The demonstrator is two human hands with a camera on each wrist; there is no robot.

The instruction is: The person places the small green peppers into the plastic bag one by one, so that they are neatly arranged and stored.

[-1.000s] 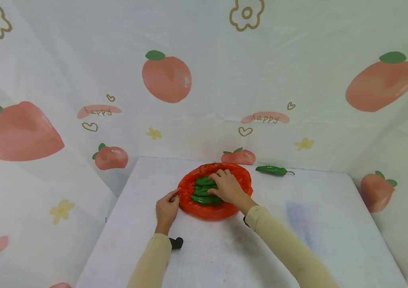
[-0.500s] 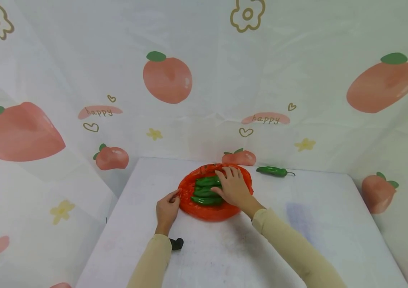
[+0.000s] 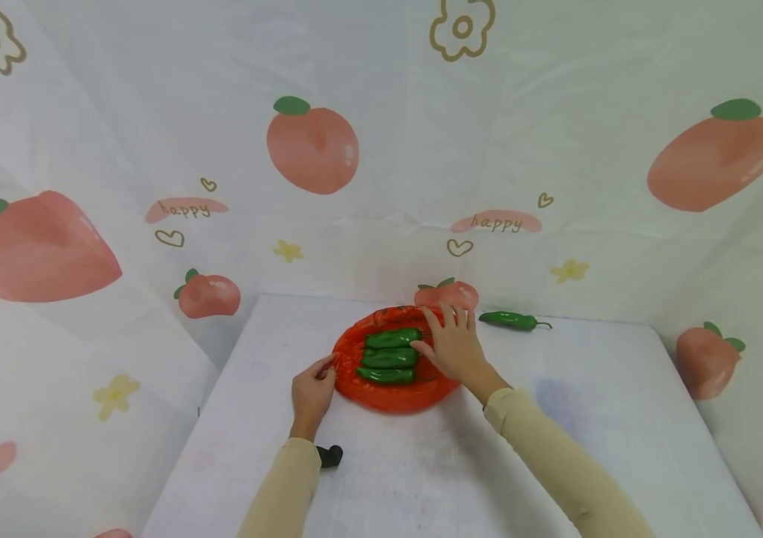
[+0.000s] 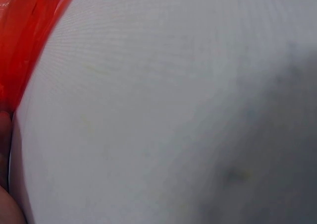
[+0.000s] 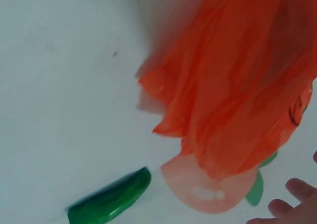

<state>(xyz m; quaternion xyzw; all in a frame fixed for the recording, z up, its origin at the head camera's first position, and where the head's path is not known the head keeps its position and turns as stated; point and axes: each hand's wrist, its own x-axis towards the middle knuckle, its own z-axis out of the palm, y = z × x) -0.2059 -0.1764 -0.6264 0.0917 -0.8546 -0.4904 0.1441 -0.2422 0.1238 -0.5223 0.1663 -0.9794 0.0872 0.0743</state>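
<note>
A red plastic bag (image 3: 391, 403) lies spread open with a rounded, raised rim. Inside it, three green chili peppers (image 3: 389, 359) lie side by side. My left hand (image 3: 312, 392) pinches the bag's left edge between thumb and fingers. Over the bag's right side is my right hand (image 3: 458, 350), fingers spread, holding nothing; its thumb is close to the peppers' stem ends. In the right wrist view, the red bag (image 5: 237, 85) shows its crumpled outer side, with fingertips (image 5: 299, 189) at the lower right. The left wrist view catches only a strip of bag (image 4: 25, 40) and part of the hand.
Another green chili pepper (image 3: 509, 320) lies on the white table (image 3: 394, 486) near its back edge, right of the bag. A white cloth with peach prints (image 3: 314, 149) surrounds the table at the back and sides. A small black object (image 3: 330, 456) shows beside the left wrist.
My right hand has moved right, off the peppers to the bag's right side, its fingers spreading. More of the three peppers shows. My left hand stays on the bag's edge.
</note>
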